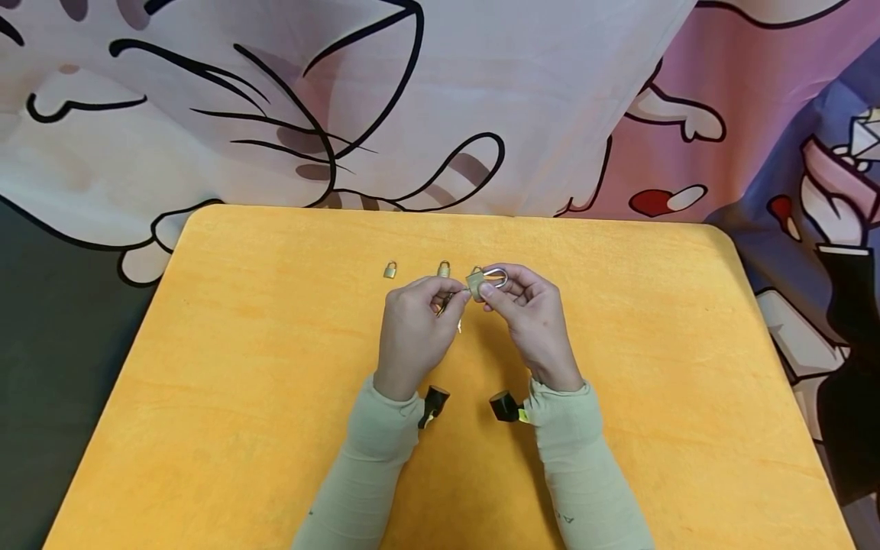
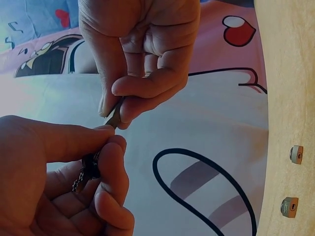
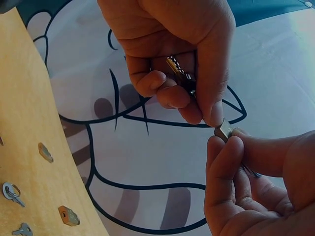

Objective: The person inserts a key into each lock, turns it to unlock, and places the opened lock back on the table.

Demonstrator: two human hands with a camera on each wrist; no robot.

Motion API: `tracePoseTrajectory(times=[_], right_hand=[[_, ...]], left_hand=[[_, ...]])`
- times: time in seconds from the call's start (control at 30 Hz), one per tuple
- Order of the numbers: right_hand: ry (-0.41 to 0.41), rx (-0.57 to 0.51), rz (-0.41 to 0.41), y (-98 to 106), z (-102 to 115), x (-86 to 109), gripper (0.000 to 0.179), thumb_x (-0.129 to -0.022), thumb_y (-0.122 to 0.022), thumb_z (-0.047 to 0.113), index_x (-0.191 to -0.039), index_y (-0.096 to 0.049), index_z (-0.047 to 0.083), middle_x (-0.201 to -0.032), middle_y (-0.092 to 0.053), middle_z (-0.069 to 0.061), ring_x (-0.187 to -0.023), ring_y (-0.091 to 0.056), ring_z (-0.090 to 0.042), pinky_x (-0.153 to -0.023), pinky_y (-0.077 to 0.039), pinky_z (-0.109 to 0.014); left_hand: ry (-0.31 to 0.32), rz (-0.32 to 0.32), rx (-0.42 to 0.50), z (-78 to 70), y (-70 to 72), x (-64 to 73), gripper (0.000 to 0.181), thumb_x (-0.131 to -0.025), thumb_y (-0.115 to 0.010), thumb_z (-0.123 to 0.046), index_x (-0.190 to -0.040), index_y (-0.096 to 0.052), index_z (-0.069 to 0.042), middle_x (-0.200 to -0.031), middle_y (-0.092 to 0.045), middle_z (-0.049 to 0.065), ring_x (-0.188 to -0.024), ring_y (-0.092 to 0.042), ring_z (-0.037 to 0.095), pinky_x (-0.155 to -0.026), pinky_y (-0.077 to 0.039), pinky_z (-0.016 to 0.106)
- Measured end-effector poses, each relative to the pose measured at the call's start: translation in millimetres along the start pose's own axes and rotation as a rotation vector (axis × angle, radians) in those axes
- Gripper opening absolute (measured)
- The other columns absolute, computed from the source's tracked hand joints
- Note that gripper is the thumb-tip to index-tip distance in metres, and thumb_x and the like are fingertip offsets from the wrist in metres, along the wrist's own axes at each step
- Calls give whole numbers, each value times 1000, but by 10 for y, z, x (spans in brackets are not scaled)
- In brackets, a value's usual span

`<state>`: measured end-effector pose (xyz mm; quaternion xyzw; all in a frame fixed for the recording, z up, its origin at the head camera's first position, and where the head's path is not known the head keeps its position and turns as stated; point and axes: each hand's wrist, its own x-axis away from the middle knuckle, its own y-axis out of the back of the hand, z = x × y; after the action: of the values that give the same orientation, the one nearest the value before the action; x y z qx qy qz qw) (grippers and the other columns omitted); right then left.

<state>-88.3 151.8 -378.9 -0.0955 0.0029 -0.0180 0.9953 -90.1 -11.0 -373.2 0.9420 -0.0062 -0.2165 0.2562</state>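
Presently, the left hand (image 1: 418, 328) grips keys (image 3: 174, 66) close against a brass padlock (image 1: 476, 285) pinched by the right hand (image 1: 532, 317); more padlocks (image 1: 390, 270) sit on the yellow table (image 1: 241, 397).

Yellow tabletop (image 1: 241, 344), rounded far corners, small brass padlocks (image 1: 390, 271) toward the far edge, silver keys (image 3: 15, 197) nearby

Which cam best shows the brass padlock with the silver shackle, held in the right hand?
Head view: the brass padlock shows both body and curved silver shackle in the right hand. Left wrist gives only a sliver of the body; right wrist, one end of it, much of the rest hidden.
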Motion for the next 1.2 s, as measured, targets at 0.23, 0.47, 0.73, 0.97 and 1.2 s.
tracePoseTrajectory(times=[0.23,0.47,0.73,0.97,1.2], right_hand=[[-7,12,0,5,-4,-8,25,-93,-69,-2,-116,-64,-9,-99,-71,-13,-79,-66,-16,-72,-57,-28],[-7,7,-4,-2,4,-14,24,-93,-69,-3,-115,-65,-9,-96,-72,-8,-79,-67,-16,-72,-57,-26],[-20,11,-2,-7,-2,-7,25,-93,-70,-1,-116,-65,-7,-98,-71,-8,-81,-67,-17,-74,-57,-27],[-15,16,-9,-22,-12,-7,23,-92,-70,-1,-115,-67,-5,-98,-72,-9,-83,-68,-18,-78,-58,-30],[-32,5,-18,-34,-27,-9,24,-93,-70,0,-115,-66,-5,-98,-72,-9,-85,-69,-18,-80,-58,-30]], left_hand=[[13,16,37,7,4,-3,10,-92,-74,-10,-92,-76,0,-76,-68,4,-57,-52,11,-51,-46,25],[40,38,71,-1,7,-8,12,-95,-71,-11,-95,-76,1,-79,-70,4,-61,-58,9,-57,-51,25],[95,67,85,-8,12,-8,15,-98,-66,-12,-96,-75,0,-78,-72,2,-63,-64,7,-56,-53,24],[126,79,96,-3,18,-8,20,-100,-63,-16,-95,-75,0,-71,-70,-2,-52,-57,4,-43,-43,27],[123,99,68,13,19,-5,22,-101,-62,-20,-95,-74,-3,-73,-71,-2,-51,-55,4,-44,-42,27]])
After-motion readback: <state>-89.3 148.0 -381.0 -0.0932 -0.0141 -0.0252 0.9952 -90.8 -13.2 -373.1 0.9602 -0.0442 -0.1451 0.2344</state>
